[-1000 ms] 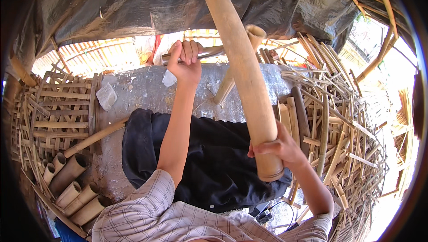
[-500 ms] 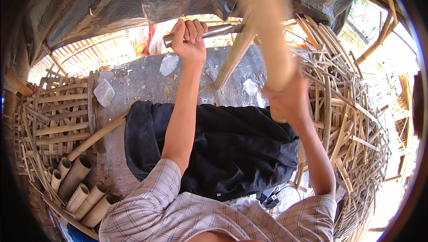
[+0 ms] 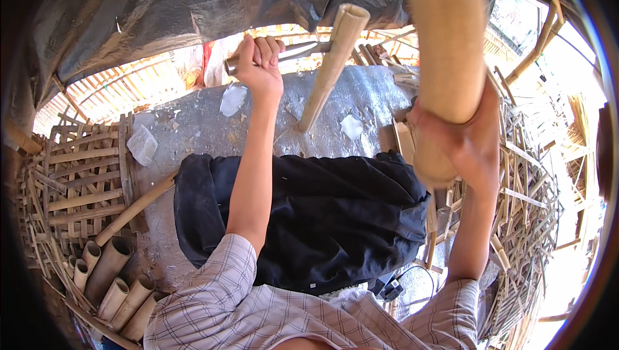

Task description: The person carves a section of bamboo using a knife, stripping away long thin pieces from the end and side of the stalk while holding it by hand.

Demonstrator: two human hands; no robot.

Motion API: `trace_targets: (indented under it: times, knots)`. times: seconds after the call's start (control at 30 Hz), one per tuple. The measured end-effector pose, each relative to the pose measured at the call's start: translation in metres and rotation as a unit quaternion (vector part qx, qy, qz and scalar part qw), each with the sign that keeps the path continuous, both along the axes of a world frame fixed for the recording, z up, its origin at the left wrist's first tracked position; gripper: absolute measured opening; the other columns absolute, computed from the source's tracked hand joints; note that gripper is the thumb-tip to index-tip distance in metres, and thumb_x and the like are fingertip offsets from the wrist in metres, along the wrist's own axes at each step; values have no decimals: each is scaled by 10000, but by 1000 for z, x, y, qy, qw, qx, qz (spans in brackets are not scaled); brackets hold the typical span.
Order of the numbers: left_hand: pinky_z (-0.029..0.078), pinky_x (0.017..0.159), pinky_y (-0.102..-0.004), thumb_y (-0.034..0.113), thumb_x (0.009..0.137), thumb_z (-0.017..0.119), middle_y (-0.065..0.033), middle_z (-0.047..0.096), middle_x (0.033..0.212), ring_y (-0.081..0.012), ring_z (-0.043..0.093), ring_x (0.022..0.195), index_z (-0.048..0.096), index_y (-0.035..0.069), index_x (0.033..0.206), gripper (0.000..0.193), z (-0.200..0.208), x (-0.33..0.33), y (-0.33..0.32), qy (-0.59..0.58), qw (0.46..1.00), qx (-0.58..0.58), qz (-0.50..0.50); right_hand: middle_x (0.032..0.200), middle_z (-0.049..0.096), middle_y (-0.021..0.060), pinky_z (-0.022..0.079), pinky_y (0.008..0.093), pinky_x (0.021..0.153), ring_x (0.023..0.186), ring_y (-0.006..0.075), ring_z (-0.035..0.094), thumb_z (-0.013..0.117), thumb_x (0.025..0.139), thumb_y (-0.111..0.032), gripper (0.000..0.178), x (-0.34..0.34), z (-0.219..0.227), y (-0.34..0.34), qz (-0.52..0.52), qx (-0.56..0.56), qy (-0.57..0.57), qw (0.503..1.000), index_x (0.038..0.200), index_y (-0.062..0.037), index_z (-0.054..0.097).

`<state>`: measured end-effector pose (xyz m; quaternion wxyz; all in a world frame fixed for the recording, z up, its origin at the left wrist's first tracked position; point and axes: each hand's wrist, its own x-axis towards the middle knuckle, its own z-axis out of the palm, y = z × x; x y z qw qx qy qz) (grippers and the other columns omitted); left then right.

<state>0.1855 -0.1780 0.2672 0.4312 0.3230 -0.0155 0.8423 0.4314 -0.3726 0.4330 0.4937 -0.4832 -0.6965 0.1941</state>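
Note:
My left hand (image 3: 259, 69) is closed around the handle of a machete (image 3: 303, 51), its blade reaching right to the side of a bamboo length (image 3: 327, 69). This bamboo leans a little, its open end up and its foot on the ground. Whether the blade is in the bamboo or just behind it, I cannot tell. In my right hand (image 3: 467, 147) is a thick, pale wooden club (image 3: 448, 47), raised near the view and blurred. Black cloth (image 3: 335, 214) covers my lap.
Cut bamboo tubes (image 3: 116, 266) stand at lower left, below a woven bamboo panel (image 3: 87, 169). Split bamboo strips (image 3: 525, 221) pile up on the right. Dark plastic sheeting (image 3: 193, 1) hangs overhead. Pale scraps (image 3: 143, 145) lie on the grey ground sheet (image 3: 219, 134).
My right hand and the club have shifted right, away from the upright bamboo. My left hand, still on the machete, appears slightly further left in the view.

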Motion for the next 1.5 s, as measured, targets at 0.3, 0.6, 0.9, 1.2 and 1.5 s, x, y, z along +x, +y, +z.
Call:
trace_targets:
  times: [0.3,0.6,0.9,1.2,1.5]
  knots:
    - [376,694,-379,229,1015,525,8,275,529,-158,294,547,286,175,613,471,-12,8,4,-81,996,-32,17,838,701,150,591,373,681,735,237,744,835,657,-110,581,16,-123,67,86,-311,-69,944,1157,59,592]
    - [344,648,-383,194,1034,488,-1,281,518,-158,284,522,289,161,615,465,7,21,-17,51,999,-1,-19,856,707,102,584,329,687,740,187,712,829,672,-38,536,30,-18,15,108,-38,-28,993,1153,48,608]
    - [341,647,-373,213,1018,502,5,282,521,-152,279,530,284,169,616,459,-7,6,-5,20,999,-12,35,1109,707,256,558,418,929,1074,364,708,879,646,-172,765,34,-128,16,-71,-168,-284,941,1298,82,572]
    - [358,643,-375,200,1038,498,-7,275,524,-160,279,523,290,159,622,467,-14,33,-7,64,998,3,13,914,705,132,560,345,621,683,190,695,843,653,-79,567,38,-38,-1,88,-286,75,951,1141,83,604]
    - [353,640,-370,215,1035,503,2,297,521,-154,287,517,303,162,630,455,-23,23,4,46,999,-13,24,907,729,177,584,393,771,858,277,731,848,662,-141,494,25,-98,17,-94,-72,-103,988,1081,38,659]
